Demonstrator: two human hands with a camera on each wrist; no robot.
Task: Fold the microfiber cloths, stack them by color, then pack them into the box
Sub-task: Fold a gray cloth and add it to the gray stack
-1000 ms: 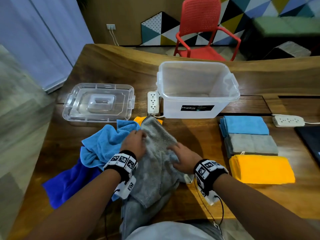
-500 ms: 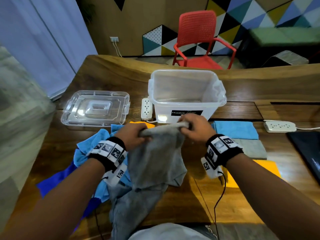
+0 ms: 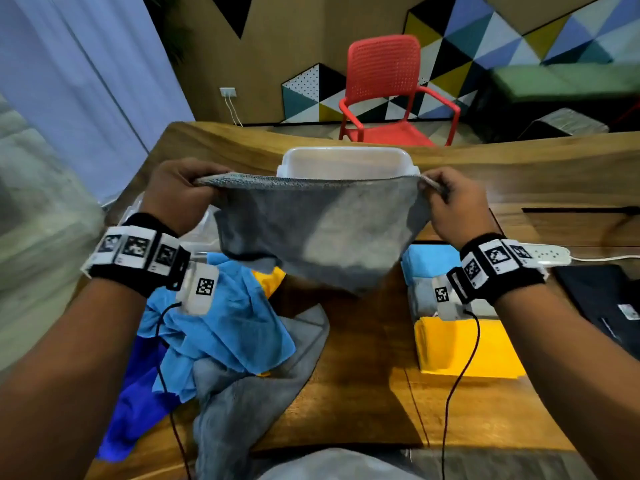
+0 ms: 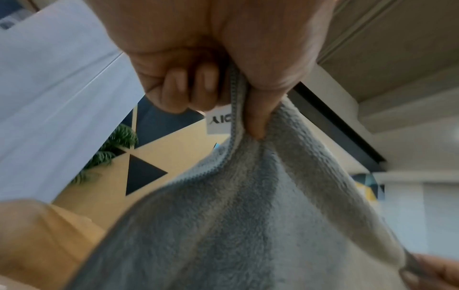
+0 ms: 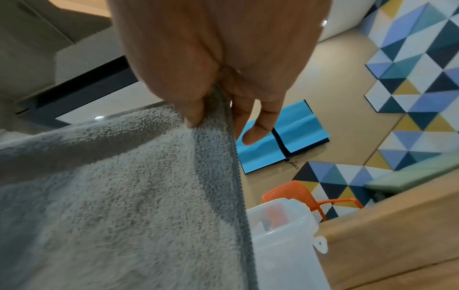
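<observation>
1. Head view: grey cloth (image 3: pixel 318 233) held taut in front of the box (image 3: pixel 346 164), hiding the box's lower part.
2. Left hand (image 3: pixel 180 192) and right hand (image 3: pixel 453 202) each pinch a top corner.
3. Cloth's lower edge blurred.

wooden table (image 3: pixel 363 382): box (image 3: pixel 346 162), cloths (image 3: pixel 221 327), power strip (image 3: pixel 550 255).

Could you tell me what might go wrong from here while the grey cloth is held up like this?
The grey cloth is only pinched at its top corners by the left hand and right hand, so a corner may slip. Its hanging bottom could drag the loose blue cloth or disturb the folded stacks.
</observation>
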